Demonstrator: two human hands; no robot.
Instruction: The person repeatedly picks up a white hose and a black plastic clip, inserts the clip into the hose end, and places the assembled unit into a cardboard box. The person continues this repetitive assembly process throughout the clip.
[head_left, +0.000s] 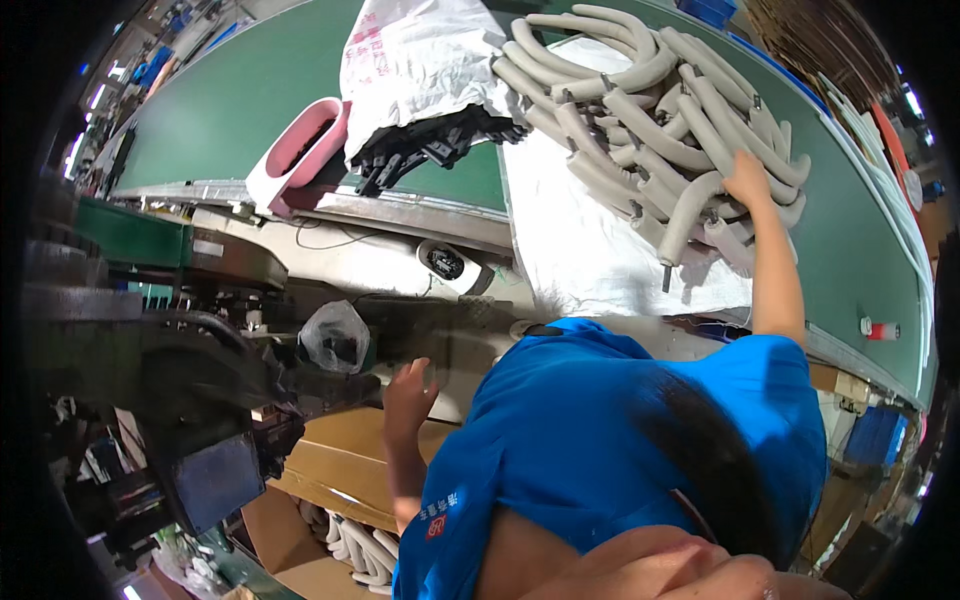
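Observation:
A pile of curved beige padded tubes [640,130] with dark rod ends lies on a white sheet. My right hand [748,182] reaches to the near right of this pile, its fingers closed at the upper end of a bent padded tube [690,212]. That tube's dark rod points down toward the sheet's near edge. Low at the left, my left hand [410,395] hangs with fingers slightly bent and apart, holding nothing. It is nearest a clear plastic bag [336,336] beside the dark machine [150,350].
On the green table [240,90], small black parts [435,145] spill from a white sack [420,60] beside a pink container [300,150]. A cardboard box [290,540] of padded tubes stands low at left. A red-and-white roll [880,330] sits far right.

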